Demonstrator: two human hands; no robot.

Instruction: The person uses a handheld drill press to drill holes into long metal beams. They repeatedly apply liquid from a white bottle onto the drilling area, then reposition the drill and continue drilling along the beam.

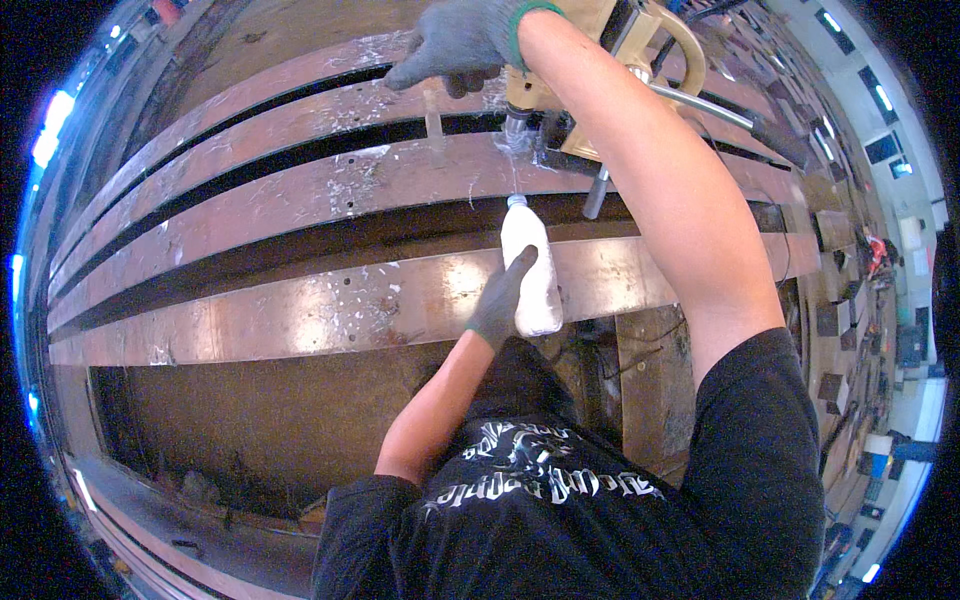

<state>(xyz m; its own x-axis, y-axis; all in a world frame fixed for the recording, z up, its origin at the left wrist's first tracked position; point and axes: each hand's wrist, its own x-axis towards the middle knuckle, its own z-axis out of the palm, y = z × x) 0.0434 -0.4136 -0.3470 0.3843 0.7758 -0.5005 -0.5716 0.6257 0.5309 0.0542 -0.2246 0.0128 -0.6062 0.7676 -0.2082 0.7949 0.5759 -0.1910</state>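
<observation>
My left hand [498,301], in a dark grey glove, grips a white plastic bottle [532,272]. The bottle tilts with its nozzle pointing away from me, and a thin streak, seemingly liquid, runs from it to the drill's cutter [516,128]. That cutter sits under a cream-coloured drilling machine [585,25] standing on the steel beams. Beside the machine, my right hand [462,48] is raised in a grey glove with a green cuff. One of its fingers stretches out to the left while others bend; nothing shows in its grasp.
Several long reddish-brown steel beams [290,315] lie side by side with dark gaps between them. Pale shavings [350,180] are scattered over them. A lever with a dark grip [780,138] juts right from the machine. Many small metal plates [835,390] lie on the right.
</observation>
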